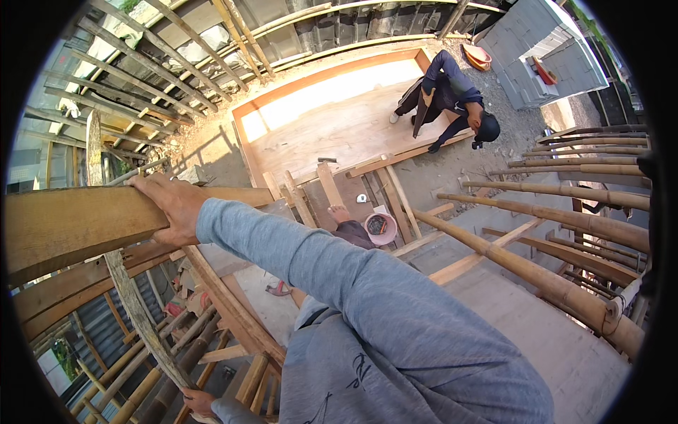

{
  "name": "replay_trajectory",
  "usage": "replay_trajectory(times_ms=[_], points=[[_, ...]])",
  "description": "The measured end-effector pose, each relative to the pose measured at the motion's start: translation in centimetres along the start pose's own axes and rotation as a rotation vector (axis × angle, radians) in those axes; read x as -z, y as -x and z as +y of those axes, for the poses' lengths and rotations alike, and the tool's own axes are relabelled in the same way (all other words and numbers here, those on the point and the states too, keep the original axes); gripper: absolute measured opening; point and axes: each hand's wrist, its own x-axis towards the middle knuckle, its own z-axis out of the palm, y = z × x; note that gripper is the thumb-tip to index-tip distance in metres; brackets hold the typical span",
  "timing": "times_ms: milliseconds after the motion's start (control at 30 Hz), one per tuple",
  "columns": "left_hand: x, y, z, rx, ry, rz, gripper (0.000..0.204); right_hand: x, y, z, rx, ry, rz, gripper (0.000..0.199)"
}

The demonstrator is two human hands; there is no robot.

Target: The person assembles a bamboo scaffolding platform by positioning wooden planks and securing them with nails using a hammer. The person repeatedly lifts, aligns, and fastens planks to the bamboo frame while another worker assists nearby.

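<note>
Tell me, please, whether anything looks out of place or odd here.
One thing stands out: a bare foot at the near end of a short plank, just left of the pink bucket. Being shoeless, it looks odd for building work.

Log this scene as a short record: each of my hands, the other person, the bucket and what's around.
Right hand: gripping a thick wooden beam
Left hand: around a weathered pole, lower left
Other person: bent over, holding a handsaw, at the right end of a large shallow wooden box
Bucket: pink, dark contents
Right side: bamboo poles
Upper right: stacked grey blocks
</note>
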Motion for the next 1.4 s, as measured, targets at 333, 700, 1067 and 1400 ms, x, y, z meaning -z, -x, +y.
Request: replay_trajectory(times_ms=[333,700,1067,1400], points=[[-4.6,-1.0,-2.2,-0.04,0.048,-0.007,0.071,1.1,0.6,0.7,-0.014,0.013,-0.018,0.096],[-1.0,1.6,0.0,-0.083,0.105,-0.016,0.066,4.3,0.8,2.2,0.1,0.037,-0.135,0.1],[-0.9,2.4,0.6,-0.104,0.029,0.082,0.06,25.3,42.8,21.3,-1.361,0.793,-0.016,0.055],[-1.2,2.8,1.3,-0.072,0.057,0.179,0.055,18.6,45.4,14.1,-1.275,0.441,-0.374,0.052]])
